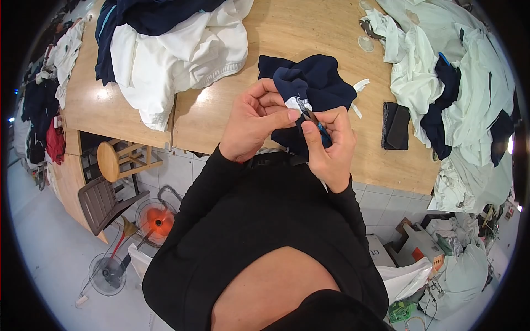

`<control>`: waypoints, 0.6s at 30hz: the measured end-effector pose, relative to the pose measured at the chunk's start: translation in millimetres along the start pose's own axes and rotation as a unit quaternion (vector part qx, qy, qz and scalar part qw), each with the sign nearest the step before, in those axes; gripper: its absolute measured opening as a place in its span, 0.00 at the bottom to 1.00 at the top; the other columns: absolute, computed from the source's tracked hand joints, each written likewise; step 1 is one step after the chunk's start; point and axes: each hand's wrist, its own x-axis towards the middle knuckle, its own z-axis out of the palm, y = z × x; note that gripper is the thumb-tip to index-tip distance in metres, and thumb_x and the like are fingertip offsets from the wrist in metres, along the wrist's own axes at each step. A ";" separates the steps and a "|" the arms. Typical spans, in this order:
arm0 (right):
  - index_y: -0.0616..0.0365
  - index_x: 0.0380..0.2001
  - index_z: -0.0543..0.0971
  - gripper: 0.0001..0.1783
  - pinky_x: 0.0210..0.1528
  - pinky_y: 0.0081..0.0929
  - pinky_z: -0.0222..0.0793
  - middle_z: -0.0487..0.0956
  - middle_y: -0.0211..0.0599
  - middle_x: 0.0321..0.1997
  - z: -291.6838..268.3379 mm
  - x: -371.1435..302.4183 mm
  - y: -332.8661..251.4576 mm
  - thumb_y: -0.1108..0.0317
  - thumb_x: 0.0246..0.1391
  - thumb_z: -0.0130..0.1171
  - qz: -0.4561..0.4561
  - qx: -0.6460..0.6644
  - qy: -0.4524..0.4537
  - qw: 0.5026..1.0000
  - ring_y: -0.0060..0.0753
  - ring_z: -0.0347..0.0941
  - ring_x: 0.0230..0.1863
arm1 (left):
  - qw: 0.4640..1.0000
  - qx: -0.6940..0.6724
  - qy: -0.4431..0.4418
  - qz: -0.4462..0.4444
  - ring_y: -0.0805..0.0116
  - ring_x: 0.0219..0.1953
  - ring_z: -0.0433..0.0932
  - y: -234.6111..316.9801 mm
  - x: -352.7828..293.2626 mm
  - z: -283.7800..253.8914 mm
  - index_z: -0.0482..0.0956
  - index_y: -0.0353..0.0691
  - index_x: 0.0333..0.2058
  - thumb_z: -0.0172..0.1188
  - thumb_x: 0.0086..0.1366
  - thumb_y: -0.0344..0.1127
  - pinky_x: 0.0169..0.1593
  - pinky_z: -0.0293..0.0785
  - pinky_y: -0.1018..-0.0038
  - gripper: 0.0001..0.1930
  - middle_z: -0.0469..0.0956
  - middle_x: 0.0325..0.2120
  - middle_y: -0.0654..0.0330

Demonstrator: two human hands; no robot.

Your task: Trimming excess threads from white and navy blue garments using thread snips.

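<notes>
A navy blue garment (323,83) lies bunched on the wooden table in front of my body, partly lifted toward me. My left hand (247,122) pinches its edge between thumb and fingers, where a small white patch (292,103) shows. Closed around a small dark cutting tool with a blue part, which looks like thread snips (311,117), is my right hand (334,148). The tip of the snips meets the cloth beside the white patch, close to my left thumb. My fingers cover most of the tool's handle.
White and navy garments (187,52) are heaped at the far left of the wooden table (212,118). More white clothes (469,88) pile up on the right, near a dark folded case (396,126). A stool (109,161), a chair (98,204) and fans (159,222) stand lower left.
</notes>
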 end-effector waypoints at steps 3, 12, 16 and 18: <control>0.63 0.38 0.74 0.14 0.32 0.20 0.69 0.84 0.38 0.29 0.4 0.0 0.6 0.72 0.64 0.72 0.005 0.006 0.003 1.000 0.18 0.75 0.27 | 1.000 -0.009 0.001 -0.003 0.71 0.43 0.88 -1.3 -0.3 -1.3 0.77 0.34 0.49 0.70 0.65 0.18 0.48 0.87 0.74 0.16 0.87 0.41 0.56; 0.63 0.41 0.75 0.08 0.34 0.16 0.66 0.82 0.31 0.29 -7.0 2.1 2.3 0.75 0.66 0.66 0.069 0.084 -0.019 0.994 0.14 0.73 0.30 | 1.000 -0.026 -0.013 -0.004 0.73 0.43 0.87 -3.3 0.1 -6.2 0.78 0.35 0.50 0.69 0.64 0.17 0.49 0.84 0.75 0.17 0.87 0.42 0.57; 0.63 0.50 0.77 0.09 0.34 0.15 0.61 0.75 0.25 0.30 -37.8 5.8 8.6 0.71 0.72 0.59 0.092 0.215 0.043 0.971 0.14 0.68 0.30 | 0.996 -0.043 -0.045 0.065 0.62 0.45 0.85 10.7 -23.6 -54.9 0.78 0.31 0.43 0.57 0.48 0.23 0.54 0.80 0.67 0.20 0.84 0.39 0.52; 0.63 0.49 0.78 0.09 0.34 0.16 0.61 0.75 0.25 0.30 -61.1 10.4 19.1 0.70 0.72 0.58 0.090 0.210 0.059 0.972 0.14 0.68 0.29 | 0.991 -0.065 -0.041 0.112 0.60 0.45 0.85 14.4 -33.2 -97.8 0.77 0.30 0.39 0.52 0.48 0.25 0.55 0.80 0.66 0.17 0.84 0.40 0.50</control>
